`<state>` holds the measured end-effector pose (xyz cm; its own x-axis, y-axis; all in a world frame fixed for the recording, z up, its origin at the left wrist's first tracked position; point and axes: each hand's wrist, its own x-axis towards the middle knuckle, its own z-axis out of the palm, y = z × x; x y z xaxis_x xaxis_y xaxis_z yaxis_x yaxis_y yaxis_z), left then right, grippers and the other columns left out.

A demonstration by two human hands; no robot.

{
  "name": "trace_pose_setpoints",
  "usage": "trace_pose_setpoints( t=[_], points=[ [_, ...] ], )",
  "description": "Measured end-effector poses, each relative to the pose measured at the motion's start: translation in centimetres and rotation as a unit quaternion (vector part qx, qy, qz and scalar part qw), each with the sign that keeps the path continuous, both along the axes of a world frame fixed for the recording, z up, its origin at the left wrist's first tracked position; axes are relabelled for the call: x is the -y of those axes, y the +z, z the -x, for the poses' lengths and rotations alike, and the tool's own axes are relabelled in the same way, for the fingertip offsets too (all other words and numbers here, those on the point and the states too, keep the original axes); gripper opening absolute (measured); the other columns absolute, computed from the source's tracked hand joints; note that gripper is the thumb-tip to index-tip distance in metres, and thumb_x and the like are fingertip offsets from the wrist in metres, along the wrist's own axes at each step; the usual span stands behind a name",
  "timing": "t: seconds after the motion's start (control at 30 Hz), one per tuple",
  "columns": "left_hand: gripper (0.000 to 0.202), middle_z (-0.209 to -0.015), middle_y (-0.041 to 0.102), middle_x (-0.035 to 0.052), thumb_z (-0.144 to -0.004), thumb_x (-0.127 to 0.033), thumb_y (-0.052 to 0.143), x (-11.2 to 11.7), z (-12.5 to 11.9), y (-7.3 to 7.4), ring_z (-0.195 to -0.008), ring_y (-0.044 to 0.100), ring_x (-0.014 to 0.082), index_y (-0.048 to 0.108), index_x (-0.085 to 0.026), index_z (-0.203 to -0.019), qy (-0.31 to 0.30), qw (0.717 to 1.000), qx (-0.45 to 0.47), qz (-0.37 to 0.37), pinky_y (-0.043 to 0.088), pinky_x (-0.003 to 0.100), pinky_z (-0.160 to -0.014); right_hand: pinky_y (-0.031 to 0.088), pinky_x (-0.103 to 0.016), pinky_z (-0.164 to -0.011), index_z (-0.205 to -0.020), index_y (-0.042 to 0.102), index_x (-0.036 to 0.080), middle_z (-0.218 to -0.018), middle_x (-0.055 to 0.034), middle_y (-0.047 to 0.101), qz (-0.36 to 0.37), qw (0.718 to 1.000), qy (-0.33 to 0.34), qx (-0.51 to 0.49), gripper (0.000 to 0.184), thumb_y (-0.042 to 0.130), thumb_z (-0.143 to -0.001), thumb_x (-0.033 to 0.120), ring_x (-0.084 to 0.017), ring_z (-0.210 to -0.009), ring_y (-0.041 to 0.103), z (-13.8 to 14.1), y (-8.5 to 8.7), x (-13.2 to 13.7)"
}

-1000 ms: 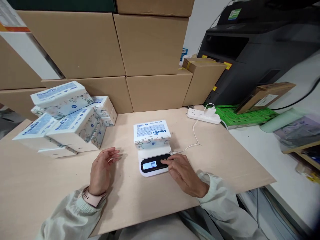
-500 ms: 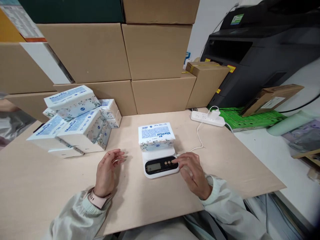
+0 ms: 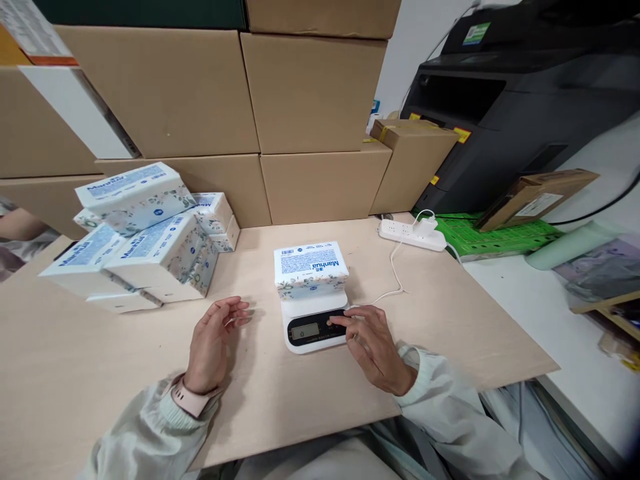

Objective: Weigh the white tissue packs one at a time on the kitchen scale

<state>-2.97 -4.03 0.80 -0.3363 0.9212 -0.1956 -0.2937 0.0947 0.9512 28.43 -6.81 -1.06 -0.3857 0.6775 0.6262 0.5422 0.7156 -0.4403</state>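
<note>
A white digital scale (image 3: 314, 303) sits mid-table, its small display (image 3: 305, 332) reading 0. On its platform lies a white and blue tissue pack (image 3: 311, 267) printed "Manhua". My right hand (image 3: 371, 343) is over the scale's black panel, index fingertip at the buttons, with nothing held and the fingers apart. Left of the scale, my left hand (image 3: 213, 343) rests with its side on the table, fingers loosely curled, open and holding nothing. Further left, several more tissue packs (image 3: 150, 257) are stacked, the top one (image 3: 135, 193) lying aslant.
Cardboard boxes (image 3: 320, 187) form a wall along the table's back. A white power strip (image 3: 413, 233) and its cable lie at the back right. Beyond are a green crate (image 3: 500, 235) and a dark printer (image 3: 510, 120). Another person's arm (image 3: 20, 223) shows at the far left.
My right hand has shifted left along the panel, its index finger moving from the rightmost button to those further left. My left hand has barely moved. The view has tilted slightly.
</note>
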Motion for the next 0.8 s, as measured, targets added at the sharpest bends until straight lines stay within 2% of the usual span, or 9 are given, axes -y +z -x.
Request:
trace_pose_setpoints(
  t=[0.1,0.2,0.3,0.37,0.47,0.6,0.67,0.8],
  points=[
    [0.039,-0.096,0.074,0.0097,-0.072,-0.046,0.085,0.0,0.0,0.1,-0.085,0.066,0.0197,0.074,-0.016,-0.095,0.006,1.000,0.007,0.007,0.056,0.027,-0.074,0.037,-0.043,-0.100,-0.095,0.051,0.023,-0.120,-0.0031,0.075,0.000,0.999,-0.017,-0.031,0.014,0.044,-0.098,0.012,-0.022,-0.115,0.057,-0.4,-0.1,0.1],
    [0.035,-0.094,0.074,0.0086,-0.075,-0.041,0.082,-0.1,0.2,0.2,-0.082,0.067,0.0181,0.073,-0.015,-0.095,0.006,0.999,0.025,0.021,0.056,0.026,-0.073,0.039,-0.043,-0.098,-0.093,0.052,0.024,-0.113,-0.0018,0.076,0.015,0.993,-0.063,-0.096,0.020,0.040,-0.102,0.012,-0.021,-0.111,0.058,-1.0,-0.3,0.2],
    [0.022,-0.088,0.074,0.0075,-0.080,-0.029,0.073,-0.5,0.4,0.5,-0.077,0.068,0.0162,0.071,-0.013,-0.094,0.009,0.997,0.054,0.054,0.057,0.025,-0.072,0.042,-0.041,-0.094,-0.089,0.055,0.025,-0.105,-0.0002,0.076,0.048,0.979,-0.126,-0.155,0.028,0.035,-0.106,0.014,-0.020,-0.107,0.058,-1.3,-0.6,0.2],
    [0.013,-0.083,0.073,0.0071,-0.083,-0.020,0.065,-0.8,0.4,0.8,-0.073,0.069,0.0150,0.070,-0.012,-0.091,0.022,0.993,0.076,0.085,0.058,0.024,-0.070,0.044,-0.040,-0.092,-0.090,0.060,0.026,-0.102,-0.0004,0.076,0.070,0.974,-0.149,-0.158,0.032,0.034,-0.108,0.017,-0.020,-0.104,0.059,-1.2,-0.7,0.2],
    [0.012,-0.077,0.072,0.0067,-0.086,-0.012,0.057,-1.1,0.3,1.6,-0.068,0.069,0.0136,0.069,-0.011,-0.088,0.046,0.987,0.100,0.119,0.059,0.023,-0.066,0.044,-0.041,-0.091,-0.097,0.065,0.026,-0.099,-0.0023,0.075,0.078,0.977,-0.144,-0.135,0.035,0.033,-0.108,0.021,-0.021,-0.103,0.061,-0.9,-0.5,0.1],
    [0.014,-0.077,0.072,0.0068,-0.089,-0.011,0.054,-1.2,0.1,2.1,-0.066,0.069,0.0130,0.068,-0.011,-0.087,0.048,0.985,0.109,0.125,0.060,0.022,-0.065,0.045,-0.041,-0.091,-0.097,0.065,0.024,-0.099,-0.0035,0.075,0.069,0.988,-0.107,-0.086,0.033,0.034,-0.107,0.021,-0.021,-0.102,0.063,-0.4,0.0,0.1],
    [0.013,-0.076,0.072,0.0067,-0.088,-0.010,0.055,-1.2,0.2,2.0,-0.066,0.069,0.0130,0.068,-0.011,-0.087,0.047,0.985,0.110,0.122,0.060,0.021,-0.064,0.044,-0.041,-0.091,-0.096,0.065,0.024,-0.099,-0.0038,0.075,0.063,0.991,-0.096,-0.064,0.033,0.034,-0.107,0.020,-0.021,-0.103,0.063,-0.3,0.1,0.2],
    [0.009,-0.076,0.071,0.0060,-0.084,-0.012,0.060,-1.0,0.5,1.2,-0.066,0.068,0.0134,0.068,-0.012,-0.086,0.043,0.988,0.104,0.108,0.059,0.022,-0.066,0.044,-0.042,-0.088,-0.095,0.066,0.024,-0.092,-0.0041,0.074,0.065,0.988,-0.123,-0.070,0.036,0.032,-0.108,0.021,-0.021,-0.099,0.064,-0.3,-0.2,0.4]
  ],
)
